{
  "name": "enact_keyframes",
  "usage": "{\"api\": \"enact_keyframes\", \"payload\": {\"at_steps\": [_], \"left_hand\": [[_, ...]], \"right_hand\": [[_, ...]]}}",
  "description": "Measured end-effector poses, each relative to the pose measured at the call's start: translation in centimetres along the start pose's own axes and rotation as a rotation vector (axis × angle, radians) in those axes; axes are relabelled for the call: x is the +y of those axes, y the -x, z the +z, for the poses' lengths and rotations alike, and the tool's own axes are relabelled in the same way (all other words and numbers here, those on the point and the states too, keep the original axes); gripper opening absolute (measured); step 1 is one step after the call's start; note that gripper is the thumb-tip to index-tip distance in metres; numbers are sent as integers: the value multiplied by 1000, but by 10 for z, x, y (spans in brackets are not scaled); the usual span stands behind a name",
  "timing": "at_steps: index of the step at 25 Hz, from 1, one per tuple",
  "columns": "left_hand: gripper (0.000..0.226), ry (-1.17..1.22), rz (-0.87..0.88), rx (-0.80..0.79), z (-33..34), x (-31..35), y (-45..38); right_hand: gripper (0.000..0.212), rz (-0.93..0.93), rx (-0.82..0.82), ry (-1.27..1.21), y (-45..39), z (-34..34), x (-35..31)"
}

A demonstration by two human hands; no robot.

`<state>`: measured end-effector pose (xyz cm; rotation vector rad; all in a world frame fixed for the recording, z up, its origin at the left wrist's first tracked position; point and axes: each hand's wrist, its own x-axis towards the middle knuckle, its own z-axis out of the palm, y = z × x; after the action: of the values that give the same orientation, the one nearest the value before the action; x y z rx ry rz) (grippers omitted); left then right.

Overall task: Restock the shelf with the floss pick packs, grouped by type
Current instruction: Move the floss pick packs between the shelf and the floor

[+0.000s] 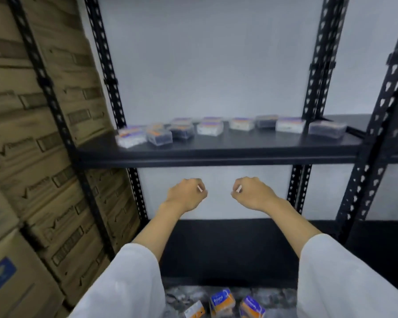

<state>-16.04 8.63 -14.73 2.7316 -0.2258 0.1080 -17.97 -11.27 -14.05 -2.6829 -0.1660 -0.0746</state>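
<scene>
Several clear floss pick packs lie scattered along the black shelf board. Some hold white picks, like one at the left and one at the right. Others hold dark picks, like one left of middle and one at the far right. My left hand and my right hand hang below the shelf board with fingers loosely curled, and I see nothing in them. Three orange and blue packs stand on the floor between my sleeves.
Black perforated uprights frame the shelf bay against a white wall. Stacked cardboard boxes fill the left side. A lower black shelf board lies under my forearms. Another shelf section continues to the right.
</scene>
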Motion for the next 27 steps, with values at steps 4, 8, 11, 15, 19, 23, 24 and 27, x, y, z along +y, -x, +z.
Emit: {"api": "enact_keyframes", "payload": {"at_steps": [4, 8, 11, 15, 19, 23, 24, 27], "left_hand": [[23, -24, 49, 244, -68, 18, -20], [21, 19, 50, 447, -102, 1, -61], [29, -6, -2, 540, -101, -28, -97], [58, -17, -156, 533, -83, -48, -130], [63, 7, -306, 484, -74, -53, -151], [45, 83, -304, 578, -68, -54, -153], [43, 79, -308, 582, -68, -54, -153], [44, 55, -320, 573, -70, -51, -152]], "right_hand": [[18, -105, 161, -29, -31, -49, -37], [19, -176, 264, -58, -76, -65, -60], [25, -193, 310, -53, -111, -56, -60], [33, -212, 333, 43, -143, -34, -48], [37, -216, 358, 47, -165, -29, -43], [43, -232, 395, 58, -196, -38, -49], [46, -230, 398, 73, -205, -39, -50], [54, -187, 357, 70, -227, -38, -52]]}}
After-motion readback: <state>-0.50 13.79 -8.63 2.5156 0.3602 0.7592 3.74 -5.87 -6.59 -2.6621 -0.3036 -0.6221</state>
